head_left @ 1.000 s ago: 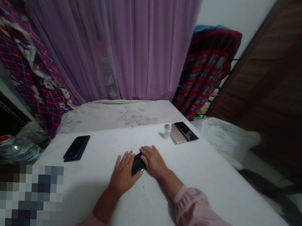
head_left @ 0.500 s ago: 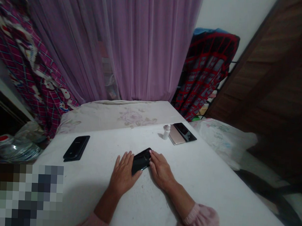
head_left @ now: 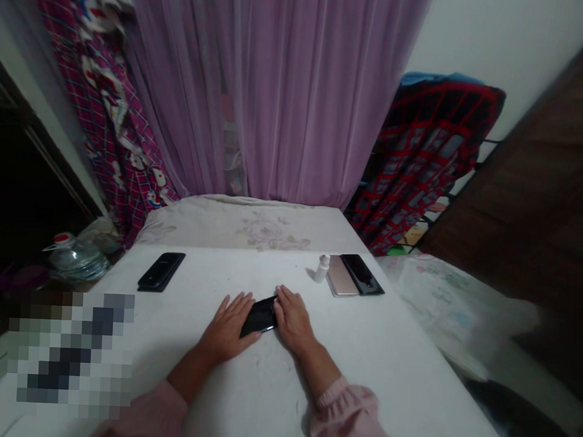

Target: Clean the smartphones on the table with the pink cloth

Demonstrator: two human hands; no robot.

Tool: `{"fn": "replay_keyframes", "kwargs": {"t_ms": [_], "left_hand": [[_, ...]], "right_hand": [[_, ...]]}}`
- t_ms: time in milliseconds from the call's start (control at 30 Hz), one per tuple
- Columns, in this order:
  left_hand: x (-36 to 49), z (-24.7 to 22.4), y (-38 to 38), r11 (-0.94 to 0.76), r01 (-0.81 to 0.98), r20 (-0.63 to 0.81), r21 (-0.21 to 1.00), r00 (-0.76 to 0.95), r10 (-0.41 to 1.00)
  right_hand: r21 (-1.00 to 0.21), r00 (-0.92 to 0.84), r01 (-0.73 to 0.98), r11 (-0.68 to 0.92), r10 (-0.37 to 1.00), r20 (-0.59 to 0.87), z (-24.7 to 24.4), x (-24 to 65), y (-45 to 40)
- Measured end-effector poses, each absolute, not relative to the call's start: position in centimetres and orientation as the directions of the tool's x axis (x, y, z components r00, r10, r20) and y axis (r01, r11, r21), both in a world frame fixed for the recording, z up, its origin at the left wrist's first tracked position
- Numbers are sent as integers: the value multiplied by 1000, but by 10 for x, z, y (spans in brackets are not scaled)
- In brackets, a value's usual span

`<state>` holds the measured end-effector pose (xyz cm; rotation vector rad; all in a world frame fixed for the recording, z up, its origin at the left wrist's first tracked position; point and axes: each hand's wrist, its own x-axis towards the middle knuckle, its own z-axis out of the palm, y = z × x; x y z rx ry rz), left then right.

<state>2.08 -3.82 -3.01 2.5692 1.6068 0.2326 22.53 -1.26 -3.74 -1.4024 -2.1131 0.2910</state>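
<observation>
A black phone (head_left: 260, 316) lies on the white table between both hands. My left hand (head_left: 229, 328) rests over its left end, thumb along the near edge and fingers pointing away. My right hand (head_left: 294, 318) covers the right end, its fingers laid over the phone. Beyond my right hand, a small white bottle (head_left: 322, 269) stands upright. Beside it lie a rose-gold phone (head_left: 342, 277) and a black phone in a dark cover (head_left: 363, 274). Another black phone (head_left: 161, 271) lies on a dark piece at the far left.
The white table (head_left: 362, 376) borders a floral cloth (head_left: 214, 221) at the back, before purple curtains (head_left: 287, 96). A large water bottle (head_left: 80, 257) stands past the left edge; a plastic bag (head_left: 452, 303) lies past the right edge. The lower left is pixelated.
The view has shifted. My right hand now covers more of the phone's right end, and the phone appears turned to lie more sideways between my hands.
</observation>
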Motion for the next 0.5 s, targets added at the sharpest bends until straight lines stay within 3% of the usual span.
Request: {"fn": "replay_keyframes", "kwargs": {"t_ms": [267, 500], "left_hand": [[21, -21, -35, -333, 913, 28, 238, 336, 942], [21, -18, -33, -346, 907, -39, 240, 365, 930]], "right_hand": [[-331, -401, 799, 501, 856, 327, -51, 249, -53], [-261, -448, 807, 530, 837, 315, -50, 248, -60]]}}
